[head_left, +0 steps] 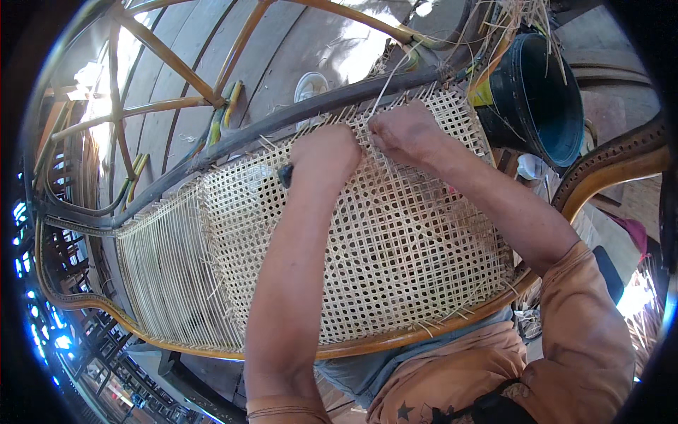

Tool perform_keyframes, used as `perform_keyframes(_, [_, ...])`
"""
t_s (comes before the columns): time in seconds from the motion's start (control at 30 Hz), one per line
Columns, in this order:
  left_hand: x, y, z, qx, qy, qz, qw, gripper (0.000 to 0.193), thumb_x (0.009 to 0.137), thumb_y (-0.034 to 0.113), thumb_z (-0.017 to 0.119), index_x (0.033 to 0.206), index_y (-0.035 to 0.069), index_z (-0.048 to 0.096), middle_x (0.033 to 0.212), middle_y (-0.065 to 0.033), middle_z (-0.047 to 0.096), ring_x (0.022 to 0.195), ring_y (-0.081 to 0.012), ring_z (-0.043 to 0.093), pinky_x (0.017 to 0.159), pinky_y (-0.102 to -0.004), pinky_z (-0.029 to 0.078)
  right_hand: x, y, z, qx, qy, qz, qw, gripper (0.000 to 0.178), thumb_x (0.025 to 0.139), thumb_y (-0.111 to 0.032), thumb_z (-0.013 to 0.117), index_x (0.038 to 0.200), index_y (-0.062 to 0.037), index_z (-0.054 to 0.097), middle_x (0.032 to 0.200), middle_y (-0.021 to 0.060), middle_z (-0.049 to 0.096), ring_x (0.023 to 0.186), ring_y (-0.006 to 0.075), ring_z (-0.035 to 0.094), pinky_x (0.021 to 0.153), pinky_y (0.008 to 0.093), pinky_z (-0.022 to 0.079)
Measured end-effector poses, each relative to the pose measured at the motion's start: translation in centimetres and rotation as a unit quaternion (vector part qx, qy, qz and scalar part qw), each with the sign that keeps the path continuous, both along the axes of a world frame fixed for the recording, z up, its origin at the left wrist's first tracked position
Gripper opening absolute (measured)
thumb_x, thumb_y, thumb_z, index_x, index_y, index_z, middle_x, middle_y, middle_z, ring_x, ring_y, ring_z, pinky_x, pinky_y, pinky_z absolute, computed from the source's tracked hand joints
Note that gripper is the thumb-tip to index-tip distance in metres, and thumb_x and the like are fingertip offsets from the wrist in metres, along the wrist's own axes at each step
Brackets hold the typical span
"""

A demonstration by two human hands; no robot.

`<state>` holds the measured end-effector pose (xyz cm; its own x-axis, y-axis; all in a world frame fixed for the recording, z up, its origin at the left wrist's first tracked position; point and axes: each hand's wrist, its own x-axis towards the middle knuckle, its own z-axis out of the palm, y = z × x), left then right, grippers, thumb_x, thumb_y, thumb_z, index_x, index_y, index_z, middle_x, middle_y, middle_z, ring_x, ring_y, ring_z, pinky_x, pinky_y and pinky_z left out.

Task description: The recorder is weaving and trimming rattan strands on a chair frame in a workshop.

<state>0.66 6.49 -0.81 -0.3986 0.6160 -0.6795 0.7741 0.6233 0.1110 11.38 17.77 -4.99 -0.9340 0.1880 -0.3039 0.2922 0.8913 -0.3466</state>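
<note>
A woven cane panel with an open mesh spans a curved wooden frame in front of me. At the panel's far edge my left hand is closed in a fist. A dark rounded handle end sticks out from it; the rest of that tool is hidden. Just to the right, my right hand pinches a pale cane strand that rises toward the far side. Its fingertips are close to the weave's edge. Parallel strands, not cross-woven, fill the panel's left end.
A dark bucket lies tipped at the far right, below loose cane strips. Bamboo-like poles cross at the far left. A white cup stands beyond the frame. Short strand ends project along the panel's edges.
</note>
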Motion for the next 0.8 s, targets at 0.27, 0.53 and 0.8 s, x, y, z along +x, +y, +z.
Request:
perform_keyframes(0.27, [-1.6,-7.1,7.3,0.018,0.053,0.057,0.997,0.038,0.083,0.037,0.053,0.074,0.002,0.064,0.078,-0.0179,0.062,0.072,-0.0336,0.06,0.069,-0.0433,0.045,-0.8,-3.2,3.2,-0.384,0.107,-0.096,0.912,0.021,0.089,-0.024,0.054,0.08,-0.0053,0.059,0.073,0.0059,0.058,0.068,0.0171,0.055,0.065,0.0319,0.046])
perform_keyframes(0.53, [0.1,-2.0,2.3,-0.026,0.006,0.016,1.0,0.027,0.081,0.025,0.051,0.089,0.003,0.066,0.093,-0.017,0.065,0.088,-0.0329,0.063,0.081,-0.0426,0.048,0.8,-1.1,-0.1,-0.263,0.084,-0.123,0.953,0.017,0.079,-0.019,0.058,0.077,-0.0021,0.058,0.068,0.0117,0.055,0.065,0.0228,0.051,0.061,0.0342,0.043])
perform_keyframes(0.8, [-0.4,0.0,0.4,-0.022,-0.004,-0.057,0.998,0.024,0.077,0.019,0.054,0.092,0.004,0.066,0.097,-0.017,0.064,0.09,-0.0323,0.063,0.079,-0.0422,0.049,0.4,-0.8,0.5,-0.199,0.02,-0.12,0.972,0.022,0.077,-0.02,0.055,0.076,0.0013,0.059,0.077,0.0222,0.059,0.075,0.0363,0.06,0.069,0.042,0.047])
